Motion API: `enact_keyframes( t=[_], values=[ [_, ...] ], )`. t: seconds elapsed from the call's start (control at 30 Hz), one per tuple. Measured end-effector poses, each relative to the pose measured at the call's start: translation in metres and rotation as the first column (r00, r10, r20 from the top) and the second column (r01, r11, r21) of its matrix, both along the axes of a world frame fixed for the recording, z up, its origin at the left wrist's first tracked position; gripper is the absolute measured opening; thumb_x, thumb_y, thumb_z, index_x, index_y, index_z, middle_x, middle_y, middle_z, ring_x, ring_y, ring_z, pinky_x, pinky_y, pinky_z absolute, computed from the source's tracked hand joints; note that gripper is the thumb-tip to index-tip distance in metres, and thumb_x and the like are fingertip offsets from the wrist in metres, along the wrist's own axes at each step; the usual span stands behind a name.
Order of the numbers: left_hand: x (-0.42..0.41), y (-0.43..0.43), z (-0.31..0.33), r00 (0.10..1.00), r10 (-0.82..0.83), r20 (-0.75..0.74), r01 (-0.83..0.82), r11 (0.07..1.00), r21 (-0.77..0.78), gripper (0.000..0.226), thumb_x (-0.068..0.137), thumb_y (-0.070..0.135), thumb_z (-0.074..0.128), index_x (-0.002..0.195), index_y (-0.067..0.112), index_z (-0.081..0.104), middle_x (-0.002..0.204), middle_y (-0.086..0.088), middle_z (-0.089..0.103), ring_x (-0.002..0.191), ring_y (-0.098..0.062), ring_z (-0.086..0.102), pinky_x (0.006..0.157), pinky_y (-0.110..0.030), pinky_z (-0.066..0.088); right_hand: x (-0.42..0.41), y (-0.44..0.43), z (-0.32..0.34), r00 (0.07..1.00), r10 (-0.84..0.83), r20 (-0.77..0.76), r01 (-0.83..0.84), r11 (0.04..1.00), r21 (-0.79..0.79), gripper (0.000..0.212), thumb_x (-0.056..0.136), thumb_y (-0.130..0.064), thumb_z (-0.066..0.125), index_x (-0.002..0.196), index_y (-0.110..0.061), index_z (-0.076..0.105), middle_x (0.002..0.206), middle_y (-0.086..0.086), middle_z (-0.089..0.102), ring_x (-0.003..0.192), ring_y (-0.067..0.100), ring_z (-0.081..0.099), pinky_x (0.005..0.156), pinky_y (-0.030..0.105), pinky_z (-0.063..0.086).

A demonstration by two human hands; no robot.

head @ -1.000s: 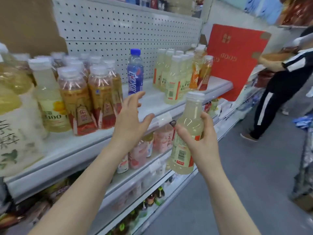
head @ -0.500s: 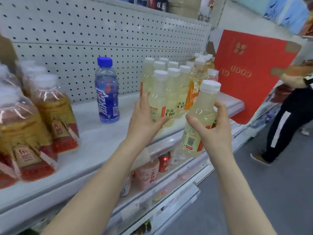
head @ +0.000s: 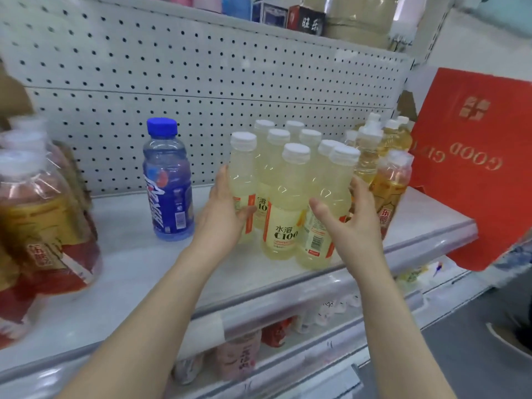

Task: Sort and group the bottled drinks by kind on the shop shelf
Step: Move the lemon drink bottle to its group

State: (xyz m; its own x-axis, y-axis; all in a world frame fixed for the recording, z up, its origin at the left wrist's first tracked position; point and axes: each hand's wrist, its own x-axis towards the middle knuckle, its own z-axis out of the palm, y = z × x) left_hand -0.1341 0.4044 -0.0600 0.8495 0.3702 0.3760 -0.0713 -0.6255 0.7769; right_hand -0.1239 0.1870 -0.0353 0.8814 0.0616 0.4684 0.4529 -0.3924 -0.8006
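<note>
A group of several pale yellow C100 bottles [head: 280, 214] with white caps stands on the white shelf [head: 129, 263]. My right hand [head: 352, 226] grips one pale yellow bottle [head: 318, 234] that stands at the group's front right corner. My left hand [head: 226, 211] holds the leftmost pale yellow bottle [head: 243, 180], thumb across its front. A single blue bottle [head: 168, 191] stands alone to the left of the group. Amber tea bottles [head: 43, 226] crowd the shelf's left end, and a few more amber bottles [head: 391, 182] stand right of the yellow group.
A pegboard wall [head: 201, 67] backs the shelf. A red board [head: 475, 168] leans at the shelf's right end. Pink bottles [head: 239, 361] sit on the lower shelf. Boxes line the shelf above. Another person's shoe [head: 512, 338] shows on the aisle floor at right.
My right hand carried the pale yellow bottle up and right and set it down at the yellow group's front. My left hand moved right from the shelf edge onto the group's leftmost bottle.
</note>
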Motion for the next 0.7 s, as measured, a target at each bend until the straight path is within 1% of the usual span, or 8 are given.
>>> enact_keyframes(
  t=[0.13, 0.23, 0.3, 0.37, 0.43, 0.53, 0.6, 0.7],
  values=[
    [0.005, -0.014, 0.002, 0.998, -0.057, 0.031, 0.06, 0.989, -0.133, 0.071, 0.097, 0.027, 0.061, 0.151, 0.037, 0.016, 0.146, 0.008, 0.047, 0.132, -0.015, 0.049, 0.109, -0.049, 0.042, 0.015, -0.007, -0.008, 0.993, 0.113, -0.023, -0.114, 0.992, -0.052, 0.079, 0.083, -0.056, 0.072, 0.15, -0.028, 0.04, 0.147, -0.009, 0.046, 0.135, 0.011, 0.045, 0.113, 0.044, 0.042],
    [-0.001, -0.03, 0.008, 0.998, -0.016, 0.066, 0.033, 0.963, -0.267, 0.047, 0.103, 0.034, 0.047, 0.146, 0.04, 0.027, 0.134, 0.012, 0.054, 0.12, -0.012, 0.056, 0.105, -0.05, 0.047, 0.025, -0.013, -0.014, 0.987, 0.163, 0.007, -0.162, 0.984, -0.078, 0.073, 0.086, -0.046, 0.075, 0.149, -0.025, 0.044, 0.14, -0.006, 0.049, 0.127, 0.007, 0.046, 0.101, 0.015, 0.041],
    [-0.004, -0.039, 0.008, 0.993, 0.09, 0.073, -0.068, 0.964, -0.259, 0.051, 0.102, 0.044, 0.045, 0.149, 0.038, 0.028, 0.137, 0.009, 0.054, 0.123, -0.014, 0.056, 0.107, -0.043, 0.043, 0.029, -0.016, -0.013, 0.98, 0.2, 0.011, -0.198, 0.974, -0.109, 0.076, 0.084, -0.048, 0.074, 0.149, -0.025, 0.043, 0.138, -0.007, 0.047, 0.125, 0.005, 0.044, 0.094, 0.003, 0.035],
    [-0.009, -0.051, 0.007, 0.976, 0.195, 0.097, -0.171, 0.961, -0.218, 0.06, 0.095, 0.057, 0.046, 0.149, 0.038, 0.03, 0.144, 0.004, 0.05, 0.129, -0.014, 0.052, 0.109, -0.043, 0.042, 0.033, -0.023, -0.014, 0.966, 0.256, 0.017, -0.252, 0.959, -0.128, 0.076, 0.084, -0.057, 0.07, 0.148, -0.027, 0.043, 0.139, -0.008, 0.046, 0.127, 0.006, 0.044, 0.105, 0.016, 0.04],
    [-0.02, -0.071, 0.008, 0.943, 0.272, 0.192, -0.245, 0.957, -0.154, 0.057, 0.097, 0.051, 0.051, 0.149, 0.032, 0.035, 0.146, 0.004, 0.045, 0.131, -0.01, 0.046, 0.11, -0.044, 0.041, 0.037, -0.039, -0.014, 0.965, 0.249, 0.081, -0.246, 0.968, -0.04, 0.07, 0.085, -0.063, 0.063, 0.145, -0.03, 0.045, 0.135, -0.01, 0.05, 0.125, 0.008, 0.05, 0.105, 0.036, 0.047],
    [-0.039, -0.113, 0.011, 0.828, 0.351, 0.437, -0.367, 0.929, -0.052, 0.045, 0.1, 0.03, 0.054, 0.142, 0.019, 0.045, 0.14, 0.001, 0.046, 0.129, -0.013, 0.047, 0.11, -0.038, 0.041, 0.058, -0.081, -0.016, 0.96, -0.035, 0.278, -0.038, 0.966, 0.255, 0.058, 0.091, -0.045, 0.068, 0.14, -0.023, 0.046, 0.125, -0.008, 0.05, 0.118, 0.012, 0.053, 0.1, 0.04, 0.048],
    [-0.044, -0.147, 0.014, 0.768, 0.294, 0.569, -0.357, 0.934, 0.0, 0.041, 0.097, 0.019, 0.057, 0.137, 0.014, 0.049, 0.136, -0.004, 0.048, 0.126, -0.018, 0.049, 0.108, -0.035, 0.043, 0.084, -0.108, -0.022, 0.963, -0.174, 0.206, 0.097, 0.936, 0.338, 0.066, 0.091, -0.037, 0.072, 0.146, -0.019, 0.039, 0.131, -0.005, 0.045, 0.123, 0.011, 0.049, 0.106, 0.04, 0.044],
    [-0.029, -0.195, 0.018, 0.775, 0.134, 0.618, -0.263, 0.957, 0.121, 0.046, 0.093, 0.01, 0.061, 0.138, 0.012, 0.049, 0.136, 0.0, 0.047, 0.128, -0.021, 0.049, 0.108, -0.039, 0.044, 0.12, -0.125, -0.034, 0.999, 0.009, -0.031, -0.003, 0.984, 0.177, 0.086, 0.084, -0.048, 0.077, 0.153, -0.026, 0.03, 0.142, -0.001, 0.048, 0.13, 0.013, 0.048, 0.108, 0.037, 0.043]
  ],
)
